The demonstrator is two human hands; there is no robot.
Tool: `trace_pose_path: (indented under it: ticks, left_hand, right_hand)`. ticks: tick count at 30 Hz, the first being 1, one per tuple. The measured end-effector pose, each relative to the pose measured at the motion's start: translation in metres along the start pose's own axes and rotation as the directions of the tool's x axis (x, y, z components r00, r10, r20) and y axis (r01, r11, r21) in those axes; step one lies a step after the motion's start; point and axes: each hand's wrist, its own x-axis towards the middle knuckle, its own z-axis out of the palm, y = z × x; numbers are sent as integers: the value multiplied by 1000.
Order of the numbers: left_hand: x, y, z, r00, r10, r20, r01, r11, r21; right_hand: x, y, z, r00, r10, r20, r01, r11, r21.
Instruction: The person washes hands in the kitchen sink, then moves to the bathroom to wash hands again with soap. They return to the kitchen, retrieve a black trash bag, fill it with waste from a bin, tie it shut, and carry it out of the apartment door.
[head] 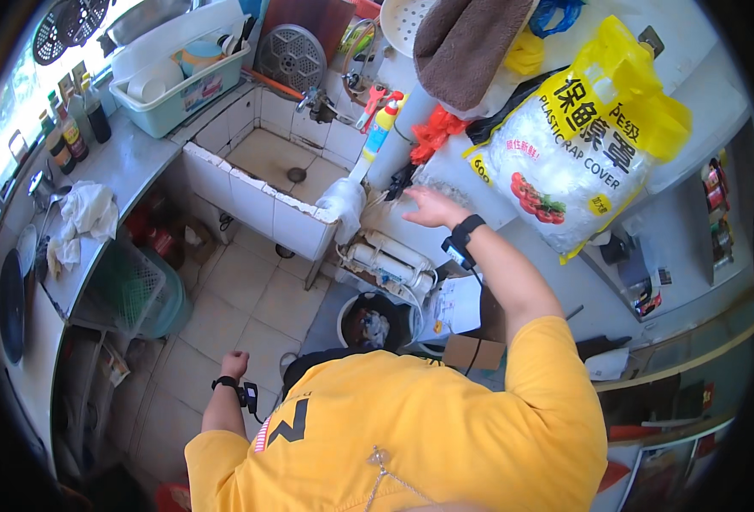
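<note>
My right hand (433, 207) is raised with its fingers apart and nothing in it, in front of the wall right of the tiled sink (255, 192). Near its fingertips hang a black plastic bag (404, 180) and red plastic bags (438, 131). A large pack of plastic wrap covers (559, 150) hangs farther right, with a brown towel (466, 48) to its upper left. Below the hand are white water filter cartridges (390, 259). My left hand (235, 365) hangs low over the tiled floor, its fingers curled; whether it holds anything cannot be told.
A steel counter (140, 153) on the left bears sauce bottles (73, 131), a white cloth (89, 211) and a light-green dish box (179, 89). A yellow squeeze bottle (380, 128) is by the sink's right side. A bin (345, 320) stands below the filter, beside a cardboard box (473, 352).
</note>
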Motion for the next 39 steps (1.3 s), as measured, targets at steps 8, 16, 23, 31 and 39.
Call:
trace_pose_path:
  ticks: [8,16,23,31,39]
  left_hand:
    - [-67,-19,2,992,-119,-38,123,987,106]
    - [-127,8,4,989,-125,-83,134,984,117]
    - [-143,18,17,990,-106,-90,123,972,202]
    - [-95,-10,23,986,-167,29,162,978,131]
    - [-49,91,30,999,12,45,-15,997,70]
  right_hand:
    - [17,29,85,997,48,53,-55,991,122]
    - [56,30,75,929,323,-179,-244,901,358]
    - [86,54,81,863,314,-396,-247,946,212]
    - [30,59,97,759,297,-579,47,862,505]
    - [16,70,97,617,286,-733,182,854,487]
